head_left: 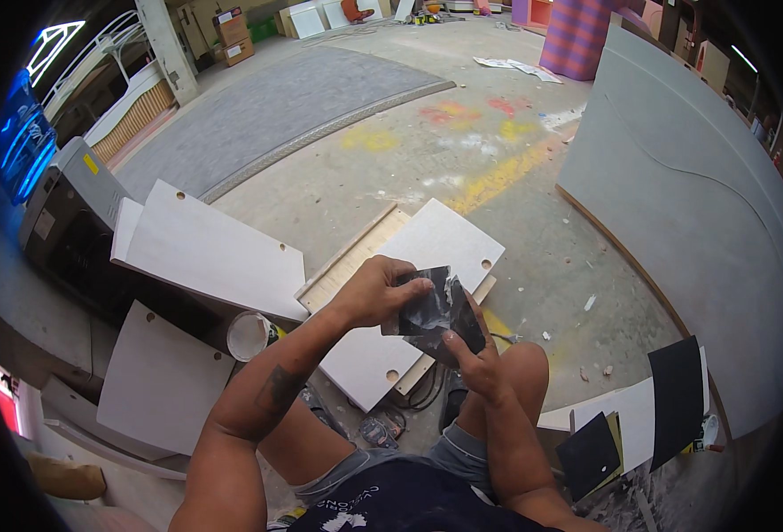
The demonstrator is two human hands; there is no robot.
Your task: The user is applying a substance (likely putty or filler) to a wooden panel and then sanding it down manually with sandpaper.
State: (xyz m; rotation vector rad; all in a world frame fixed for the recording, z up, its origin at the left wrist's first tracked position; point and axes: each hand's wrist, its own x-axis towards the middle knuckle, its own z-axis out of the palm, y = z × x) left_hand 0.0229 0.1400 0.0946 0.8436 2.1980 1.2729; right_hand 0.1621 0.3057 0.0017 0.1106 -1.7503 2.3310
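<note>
Above a white panel (365, 368) with round holes, I hold a dark sheet of sandpaper (418, 312) in both hands. It is smeared with white dust and looks folded or doubled, with a ragged edge at its right side. My left hand (378, 288) pinches its upper left part, thumb on top. My right hand (478, 365) grips the lower right part, its thumb on the face and its fingers behind. The panel lies across a pale wooden piece (338, 257) in front of my knees.
White panels (205, 253) lean at left by a white tub (248, 337). A small power tool (378, 433) with a cable lies between my feet. Black sheets (677, 399) rest on white boards at right. A large grey panel (684, 195) stands at right; a grey mat (285, 115) lies farther off.
</note>
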